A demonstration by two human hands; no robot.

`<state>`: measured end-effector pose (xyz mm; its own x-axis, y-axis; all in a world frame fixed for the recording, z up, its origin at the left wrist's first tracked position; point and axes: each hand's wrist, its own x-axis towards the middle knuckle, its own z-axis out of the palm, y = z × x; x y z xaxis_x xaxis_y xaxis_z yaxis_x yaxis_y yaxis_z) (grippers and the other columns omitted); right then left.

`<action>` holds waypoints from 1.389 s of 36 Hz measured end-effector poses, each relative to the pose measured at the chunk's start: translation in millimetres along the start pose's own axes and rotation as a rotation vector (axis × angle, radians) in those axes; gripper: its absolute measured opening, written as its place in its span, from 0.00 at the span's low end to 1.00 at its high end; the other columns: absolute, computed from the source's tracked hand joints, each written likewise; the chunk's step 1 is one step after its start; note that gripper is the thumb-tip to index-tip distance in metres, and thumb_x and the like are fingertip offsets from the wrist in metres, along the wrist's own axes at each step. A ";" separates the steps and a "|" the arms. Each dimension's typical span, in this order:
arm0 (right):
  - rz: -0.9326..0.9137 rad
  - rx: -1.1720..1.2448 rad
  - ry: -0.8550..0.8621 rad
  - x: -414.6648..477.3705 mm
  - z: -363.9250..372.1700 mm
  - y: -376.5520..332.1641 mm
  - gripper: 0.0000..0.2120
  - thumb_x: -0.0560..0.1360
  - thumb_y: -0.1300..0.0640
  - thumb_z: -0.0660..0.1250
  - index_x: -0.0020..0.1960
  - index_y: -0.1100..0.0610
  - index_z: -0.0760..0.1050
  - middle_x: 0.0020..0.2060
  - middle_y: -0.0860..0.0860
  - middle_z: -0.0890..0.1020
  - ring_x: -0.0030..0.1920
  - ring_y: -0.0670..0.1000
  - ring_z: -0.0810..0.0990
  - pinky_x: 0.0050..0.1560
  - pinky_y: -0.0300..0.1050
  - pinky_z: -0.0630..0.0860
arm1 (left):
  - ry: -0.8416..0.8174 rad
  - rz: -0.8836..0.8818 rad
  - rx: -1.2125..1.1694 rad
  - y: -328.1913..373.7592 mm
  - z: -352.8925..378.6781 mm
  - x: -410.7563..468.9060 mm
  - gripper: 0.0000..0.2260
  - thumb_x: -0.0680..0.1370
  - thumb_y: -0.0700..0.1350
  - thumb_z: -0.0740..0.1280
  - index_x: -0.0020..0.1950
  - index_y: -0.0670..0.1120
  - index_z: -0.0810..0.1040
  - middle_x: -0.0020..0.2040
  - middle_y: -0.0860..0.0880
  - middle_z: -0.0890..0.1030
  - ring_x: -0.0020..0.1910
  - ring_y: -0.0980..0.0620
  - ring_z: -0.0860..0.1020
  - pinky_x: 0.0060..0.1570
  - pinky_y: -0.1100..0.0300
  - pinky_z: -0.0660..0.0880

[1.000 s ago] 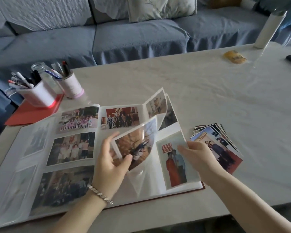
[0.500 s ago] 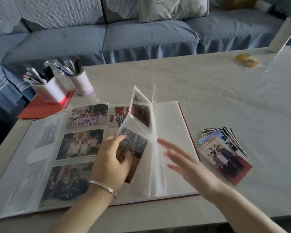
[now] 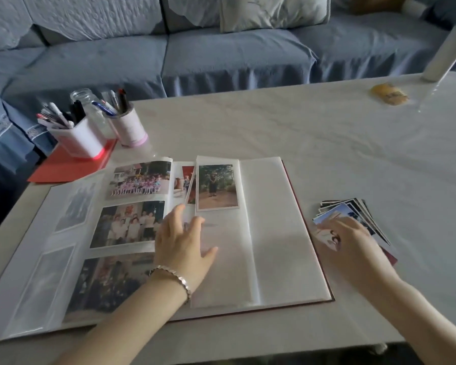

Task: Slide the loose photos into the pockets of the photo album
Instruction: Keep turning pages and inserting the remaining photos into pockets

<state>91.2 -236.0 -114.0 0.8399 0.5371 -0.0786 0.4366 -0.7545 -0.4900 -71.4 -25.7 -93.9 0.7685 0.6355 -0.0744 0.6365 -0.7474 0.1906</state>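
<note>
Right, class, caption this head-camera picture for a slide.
Left hand rests on the open album; right hand touches the loose photos.

dim, soft daylight | glare far right | slight blur | wide-angle edge bend

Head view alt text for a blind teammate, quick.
An open photo album lies on a table; the left hand rests flat on its right page, the right hand lies on a fanned stack of loose photos beside it. One portrait photo sits in that page's top pocket.
</note>
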 end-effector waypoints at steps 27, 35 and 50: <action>0.281 0.172 0.074 21.4 -47.3 63.4 0.04 0.67 0.59 0.75 0.39 0.53 0.81 0.36 0.52 0.82 0.38 0.53 0.77 0.33 0.37 0.67 | 0.060 0.041 -0.228 21.2 35.0 -4.6 0.25 0.73 0.53 0.70 0.65 0.44 0.71 0.67 0.48 0.70 0.68 0.50 0.65 0.66 0.62 0.57; 0.315 0.523 0.085 23.7 -58.7 49.1 0.04 0.73 0.63 0.69 0.44 0.58 0.82 0.34 0.51 0.82 0.40 0.55 0.78 0.46 0.46 0.74 | 0.008 0.002 -0.263 18.5 29.2 -1.5 0.09 0.74 0.51 0.67 0.38 0.50 0.70 0.40 0.56 0.72 0.40 0.54 0.73 0.34 0.67 0.65; 0.308 1.046 0.000 -21.3 -11.3 -31.8 0.07 0.74 0.69 0.65 0.42 0.62 0.80 0.32 0.54 0.84 0.32 0.50 0.84 0.31 0.39 0.79 | -0.076 -0.005 -0.344 10.6 21.9 0.5 0.12 0.80 0.50 0.59 0.41 0.44 0.75 0.28 0.53 0.73 0.28 0.54 0.70 0.27 0.61 0.63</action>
<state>63.1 -227.8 -86.9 0.8664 0.3799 -0.3242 -0.2828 -0.1619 -0.9454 -62.8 -37.5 -113.4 0.7765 0.6129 -0.1463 0.5907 -0.6273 0.5074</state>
